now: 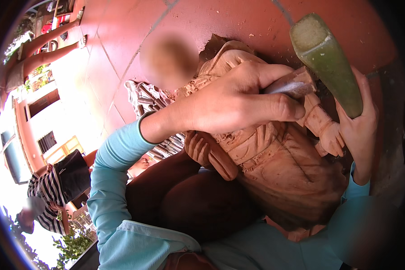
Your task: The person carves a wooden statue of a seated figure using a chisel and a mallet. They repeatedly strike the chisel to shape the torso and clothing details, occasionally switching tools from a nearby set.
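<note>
We see a red tiled floor (238, 20) all around us. Off to the left is a house (31, 130) with windows, and bright light washes out much of that side. The big thing by our knees (202, 202) is a carved wooden figure (279, 157). It lies on a slant, with its head end up toward the left and its long skirt down toward the right. Its head is too blurry to tell. Far to the left are a person in a striped shirt (54, 189) and someone else's bare legs (49, 40). A pile of carving tools (148, 96) is on the floor beside the figure, and our left arm hides some of it. Our right hand (360, 121) is wrapped around a green mallet (330, 58), its fat end up. Our left hand (238, 99) grips a chisel (292, 85) over the figure, near the mallet. That hand blocks the figure's chest and the chisel's tip. Little wood chips (252, 35) dot the floor.
</note>
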Motion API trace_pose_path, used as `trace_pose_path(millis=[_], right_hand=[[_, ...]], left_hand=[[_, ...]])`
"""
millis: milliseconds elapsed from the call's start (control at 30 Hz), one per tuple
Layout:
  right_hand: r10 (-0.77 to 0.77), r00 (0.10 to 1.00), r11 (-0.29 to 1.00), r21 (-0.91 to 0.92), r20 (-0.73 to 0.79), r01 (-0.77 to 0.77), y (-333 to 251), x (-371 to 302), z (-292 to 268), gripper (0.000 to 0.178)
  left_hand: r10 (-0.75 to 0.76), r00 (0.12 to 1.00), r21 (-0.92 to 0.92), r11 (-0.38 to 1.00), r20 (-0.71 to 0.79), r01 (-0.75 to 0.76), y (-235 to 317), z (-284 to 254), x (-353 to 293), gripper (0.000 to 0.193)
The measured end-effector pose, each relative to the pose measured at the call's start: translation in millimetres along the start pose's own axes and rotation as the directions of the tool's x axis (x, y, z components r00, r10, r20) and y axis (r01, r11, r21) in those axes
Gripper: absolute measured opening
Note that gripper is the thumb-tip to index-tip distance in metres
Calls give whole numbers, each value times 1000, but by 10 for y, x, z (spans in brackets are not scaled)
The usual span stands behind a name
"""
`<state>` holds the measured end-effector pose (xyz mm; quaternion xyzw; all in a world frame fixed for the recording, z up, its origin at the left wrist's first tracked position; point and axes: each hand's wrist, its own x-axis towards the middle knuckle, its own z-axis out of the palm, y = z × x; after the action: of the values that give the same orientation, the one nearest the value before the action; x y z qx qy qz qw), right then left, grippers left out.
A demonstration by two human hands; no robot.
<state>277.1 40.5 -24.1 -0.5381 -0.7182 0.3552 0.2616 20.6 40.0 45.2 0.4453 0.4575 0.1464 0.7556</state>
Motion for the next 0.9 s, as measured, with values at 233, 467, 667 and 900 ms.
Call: trace_pose_path(millis=[233,467,667,900], right_hand=[[47,998,985,167,-33,-41,29,6,169,40],[52,998,983,176,-26,-47,51,23,160,35],[13,995,989,146,-101,1,97,57,130,32],[27,993,988,153,-114,-9,92,60,87,29]], left_hand=[[95,888,-124,978,-450,-168,95,-63,-64,32],[98,916,15,995,-388,-100,73,-33,-37,21],[114,911,42,993,-396,-106,84,-37,-52,22],[124,900,49,992,-418,-114,44,-41,-70,22]])
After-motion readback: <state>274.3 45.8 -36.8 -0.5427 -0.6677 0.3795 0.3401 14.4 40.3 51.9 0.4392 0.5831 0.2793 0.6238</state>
